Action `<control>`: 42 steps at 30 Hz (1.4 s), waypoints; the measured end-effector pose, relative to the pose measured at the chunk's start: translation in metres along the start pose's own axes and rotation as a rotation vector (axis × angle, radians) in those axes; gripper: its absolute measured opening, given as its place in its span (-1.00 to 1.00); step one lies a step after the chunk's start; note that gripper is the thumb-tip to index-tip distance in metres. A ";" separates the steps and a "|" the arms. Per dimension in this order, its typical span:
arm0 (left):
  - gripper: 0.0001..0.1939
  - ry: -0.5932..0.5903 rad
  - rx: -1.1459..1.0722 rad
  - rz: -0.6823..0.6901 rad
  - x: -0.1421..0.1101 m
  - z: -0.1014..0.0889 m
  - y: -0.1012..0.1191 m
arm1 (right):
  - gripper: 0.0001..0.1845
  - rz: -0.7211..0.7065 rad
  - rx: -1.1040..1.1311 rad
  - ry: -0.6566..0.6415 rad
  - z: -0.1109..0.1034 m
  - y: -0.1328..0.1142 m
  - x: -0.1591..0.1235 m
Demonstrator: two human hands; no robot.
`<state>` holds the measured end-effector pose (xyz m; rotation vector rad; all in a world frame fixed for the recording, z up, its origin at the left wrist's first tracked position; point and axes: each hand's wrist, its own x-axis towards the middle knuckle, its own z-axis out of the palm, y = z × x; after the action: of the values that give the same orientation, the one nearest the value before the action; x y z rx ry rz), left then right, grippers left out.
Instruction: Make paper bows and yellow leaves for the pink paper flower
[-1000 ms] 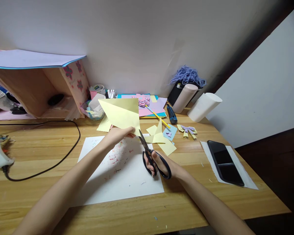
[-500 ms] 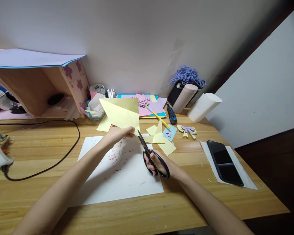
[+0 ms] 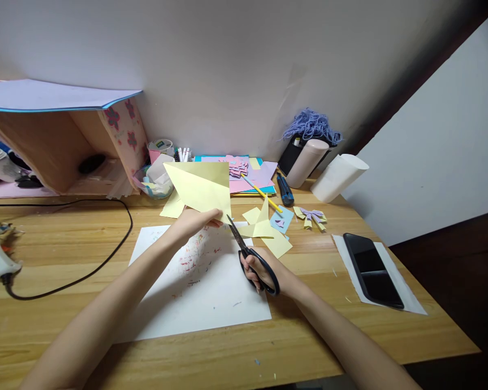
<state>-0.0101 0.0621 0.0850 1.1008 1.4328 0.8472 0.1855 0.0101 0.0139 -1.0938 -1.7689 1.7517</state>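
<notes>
My left hand (image 3: 198, 221) pinches the lower edge of a creased pale yellow sheet of paper (image 3: 203, 187), holding it up above the desk. In my right hand (image 3: 257, 266) is a pair of scissors (image 3: 243, 242) with black handles, fingers and thumb through the loops. The scissor tips meet the sheet's lower right corner, just right of my left thumb. Below both hands lies a white sheet (image 3: 203, 303) with reddish marks. Yellow paper scraps (image 3: 277, 242) lie beyond the scissors, one standing up in a fold.
A yellow pencil (image 3: 262, 193) leans from stacked coloured paper (image 3: 254, 181). Nearby are a utility knife (image 3: 285, 189), a paper bow (image 3: 311, 216), a pink bottle (image 3: 308, 163), a white roll (image 3: 339, 177) and a phone (image 3: 374, 271). Leftward, a glue gun (image 3: 0, 260) trails a black cord.
The scissor handles have drawn together, and the blades are closing at the paper's corner. My left hand and the yellow sheet stay almost where they were.
</notes>
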 end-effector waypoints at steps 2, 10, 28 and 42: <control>-0.80 0.000 0.003 -0.006 0.001 -0.001 -0.001 | -0.35 0.010 0.005 0.007 0.000 0.000 0.000; -0.79 -0.012 -0.003 0.029 0.004 -0.001 -0.006 | -0.26 0.008 0.072 -0.045 0.001 -0.002 -0.001; -0.78 -0.171 -0.051 0.030 0.005 0.004 -0.015 | -0.21 0.003 0.252 -0.085 0.008 0.007 0.004; -0.76 -0.167 -0.038 0.012 0.008 0.003 -0.021 | -0.31 -0.049 0.072 0.015 0.008 0.005 0.001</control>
<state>-0.0108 0.0626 0.0628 1.1247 1.2683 0.7693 0.1802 0.0056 0.0082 -1.0233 -1.6962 1.7588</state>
